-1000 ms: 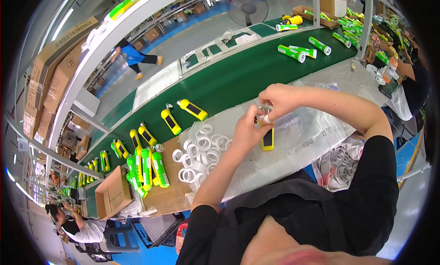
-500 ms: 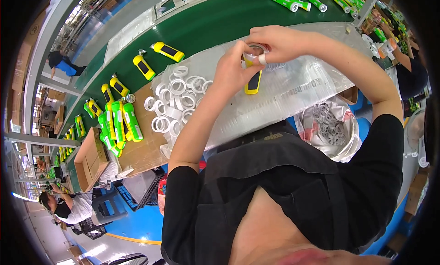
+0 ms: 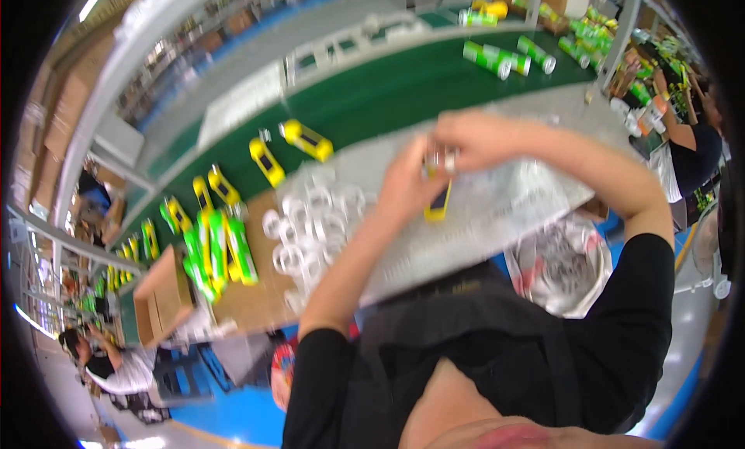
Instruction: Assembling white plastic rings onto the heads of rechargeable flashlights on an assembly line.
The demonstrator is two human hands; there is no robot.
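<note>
Both my hands are together over the sheet-covered bench top. Between them is a yellow flashlight (image 3: pixel 438 206) with a dark panel on its side, its head end up among my fingers. My left hand (image 3: pixel 407 185) closes round it from the left. From the far right side, my right hand (image 3: pixel 477 141) curls its fingers at the head end. Something pale and shiny shows between the hands, smeared by motion. To the left of my left forearm lies a heap of white plastic rings (image 3: pixel 314 228).
Yellow flashlights (image 3: pixel 306 141) lie along the green conveyor belt (image 3: pixel 372 96); green-and-white ones (image 3: pixel 489 61) lie farther right. More flashlights (image 3: pixel 221 251) are piled on cardboard beside an open box (image 3: pixel 164 294). A bag of rings (image 3: pixel 563 266) stands below the bench. Co-workers (image 3: pixel 675 142) are at both sides.
The whole view has tilted, so the bench sits lower in the picture and is blurred. My hands remain together at the flashlight's head.
</note>
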